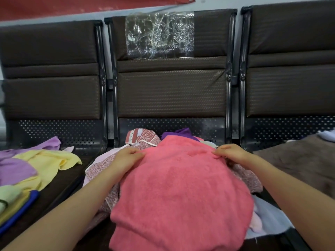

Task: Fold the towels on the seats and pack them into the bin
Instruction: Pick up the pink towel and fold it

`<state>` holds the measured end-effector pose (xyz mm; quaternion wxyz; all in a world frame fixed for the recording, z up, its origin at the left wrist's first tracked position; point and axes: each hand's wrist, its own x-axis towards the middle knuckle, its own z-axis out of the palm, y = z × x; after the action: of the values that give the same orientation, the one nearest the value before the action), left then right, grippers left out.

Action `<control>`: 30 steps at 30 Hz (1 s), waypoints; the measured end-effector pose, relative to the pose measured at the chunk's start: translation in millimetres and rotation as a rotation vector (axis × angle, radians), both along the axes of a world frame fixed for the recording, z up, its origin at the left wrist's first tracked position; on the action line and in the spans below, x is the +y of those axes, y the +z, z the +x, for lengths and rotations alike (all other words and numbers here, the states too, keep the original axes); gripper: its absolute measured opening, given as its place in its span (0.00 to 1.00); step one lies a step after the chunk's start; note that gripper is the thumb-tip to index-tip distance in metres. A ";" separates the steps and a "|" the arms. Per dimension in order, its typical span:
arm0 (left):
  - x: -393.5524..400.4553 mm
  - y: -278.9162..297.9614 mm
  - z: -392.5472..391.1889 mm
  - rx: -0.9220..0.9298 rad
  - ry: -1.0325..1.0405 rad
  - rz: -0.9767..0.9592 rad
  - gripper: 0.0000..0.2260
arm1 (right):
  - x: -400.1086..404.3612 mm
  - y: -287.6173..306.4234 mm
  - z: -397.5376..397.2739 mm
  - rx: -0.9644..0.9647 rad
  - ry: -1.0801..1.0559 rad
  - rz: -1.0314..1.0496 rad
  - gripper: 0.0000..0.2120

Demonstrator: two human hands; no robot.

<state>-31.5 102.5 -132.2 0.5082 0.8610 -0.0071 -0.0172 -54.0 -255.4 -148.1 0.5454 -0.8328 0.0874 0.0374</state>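
My left hand (126,156) and right hand (230,153) each pinch a far corner of the pink towel (181,187); I should pull evenly, keeping edges matched.

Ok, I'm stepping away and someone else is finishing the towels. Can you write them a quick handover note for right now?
Left hand and right hand each pinch a far edge of the pink towel, spread over the mixed pile on the middle seat.
Yellow towel and lilac towel lie loose on the left seat; brown towel on the right seat.
No bin in view; no finished fold visible.
Left: fold every towel, then pack.
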 end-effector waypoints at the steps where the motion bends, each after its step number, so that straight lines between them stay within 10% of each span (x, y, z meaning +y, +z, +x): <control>1: 0.6 0.1 -0.3 -0.023 0.003 -0.012 0.06 | 0.9 -0.2 0.7 0.009 -0.011 -0.005 0.11; 15: 4.5 1.7 -4.5 -0.069 0.037 -0.025 0.04 | 34.6 -2.3 13.4 -0.262 -0.355 0.255 0.09; 30: 63.9 151.3 -91.5 -0.827 0.268 0.042 0.04 | 53.1 180.3 -77.7 -0.773 -0.265 0.058 0.10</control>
<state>-123.0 166.4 19.1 0.4427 0.7989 -0.0977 0.3952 -131.7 -202.4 32.2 0.5616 -0.7512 -0.0187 -0.3463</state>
